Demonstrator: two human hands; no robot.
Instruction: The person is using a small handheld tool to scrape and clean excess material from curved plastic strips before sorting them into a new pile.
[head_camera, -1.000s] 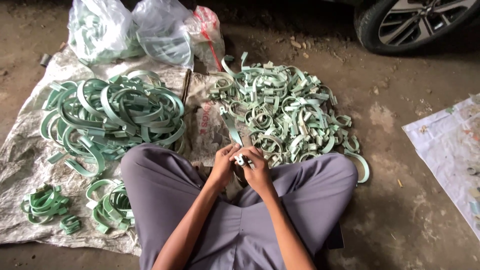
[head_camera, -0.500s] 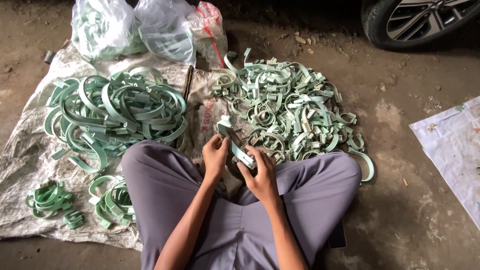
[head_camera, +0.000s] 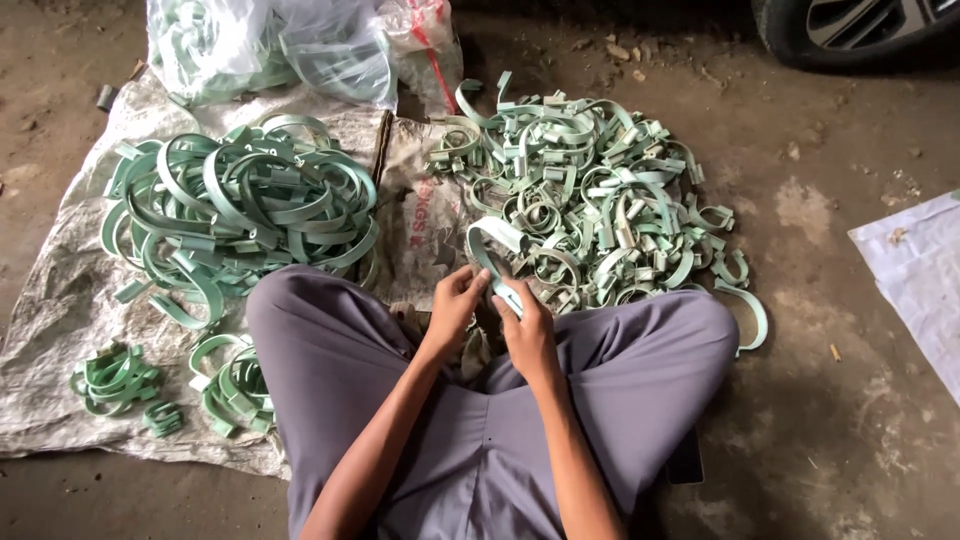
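I see my left hand (head_camera: 455, 303) and right hand (head_camera: 524, 328) closed together on one pale green curved plastic clamp (head_camera: 490, 244), which arches up just above the fingers. A heap of small clamps (head_camera: 590, 195) lies just beyond the right hand; larger green bands (head_camera: 240, 205) lie beyond the left.

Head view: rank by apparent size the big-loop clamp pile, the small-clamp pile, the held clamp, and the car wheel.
1. Small-clamp pile and big-loop clamp pile: look alike, so unranked.
2. Car wheel: cropped by the frame and farther off, so unsure.
3. Held clamp, in both hands.
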